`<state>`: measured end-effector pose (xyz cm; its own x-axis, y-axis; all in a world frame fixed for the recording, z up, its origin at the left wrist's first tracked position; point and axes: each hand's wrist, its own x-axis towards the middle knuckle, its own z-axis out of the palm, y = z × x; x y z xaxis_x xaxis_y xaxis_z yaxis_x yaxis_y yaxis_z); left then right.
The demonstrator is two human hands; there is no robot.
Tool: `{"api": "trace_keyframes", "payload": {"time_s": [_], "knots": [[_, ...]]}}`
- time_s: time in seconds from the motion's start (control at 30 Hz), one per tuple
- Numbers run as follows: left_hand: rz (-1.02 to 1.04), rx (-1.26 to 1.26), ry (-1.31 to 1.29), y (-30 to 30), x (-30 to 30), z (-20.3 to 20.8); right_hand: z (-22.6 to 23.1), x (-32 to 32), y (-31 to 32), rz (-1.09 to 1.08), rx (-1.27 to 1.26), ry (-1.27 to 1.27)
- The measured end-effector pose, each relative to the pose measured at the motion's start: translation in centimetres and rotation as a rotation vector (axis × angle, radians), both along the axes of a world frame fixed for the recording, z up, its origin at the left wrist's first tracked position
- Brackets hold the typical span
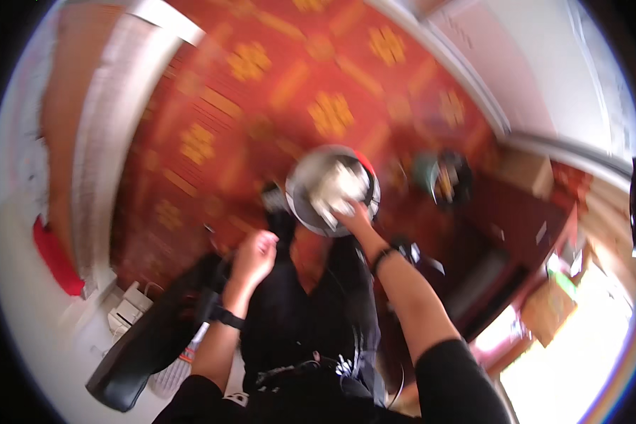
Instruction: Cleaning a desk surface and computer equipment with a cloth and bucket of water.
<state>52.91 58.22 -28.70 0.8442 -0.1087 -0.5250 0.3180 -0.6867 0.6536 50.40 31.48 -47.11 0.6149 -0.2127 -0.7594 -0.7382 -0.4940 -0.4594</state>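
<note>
A round pail or basin [301, 208] with a grey inside and a patch of red on its rim stands in front of my knees. My right hand [355, 216] reaches into it over the near right rim. Its fingers are closed on a white, crumpled, cloth-like bundle [340, 185], blurred by motion. To the left of the pail, my left hand [258, 253] hangs above my leg, fingers curled in with nothing visible in them. A dark band is on each wrist.
A dark container [454, 180] with mixed items stands right of the pail, beside a dark red cabinet [505, 212]. A black padded chair part [148, 346] is at lower left, near white plugs or adapters [127, 309]. Patterned red flooring [261, 92] stretches ahead.
</note>
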Motion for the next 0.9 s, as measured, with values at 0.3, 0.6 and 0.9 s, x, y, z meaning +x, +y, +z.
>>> {"api": "trace_keyframes", "payload": {"time_s": [0.3,0.6,0.9], "knots": [[-0.011,-0.028,0.254,-8.7,-5.9,-23.2,-12.6,-5.1,-2.2,-0.270,0.141,0.220],[-0.312,0.110,-0.010,-12.6,-1.5,-40.9,-24.3,-2.9,-2.1,-0.162,0.019,-0.106],[-0.299,0.313,0.199,-16.6,1.6,-51.2,-32.3,-0.6,-3.6,-0.053,0.165,0.137]]}}
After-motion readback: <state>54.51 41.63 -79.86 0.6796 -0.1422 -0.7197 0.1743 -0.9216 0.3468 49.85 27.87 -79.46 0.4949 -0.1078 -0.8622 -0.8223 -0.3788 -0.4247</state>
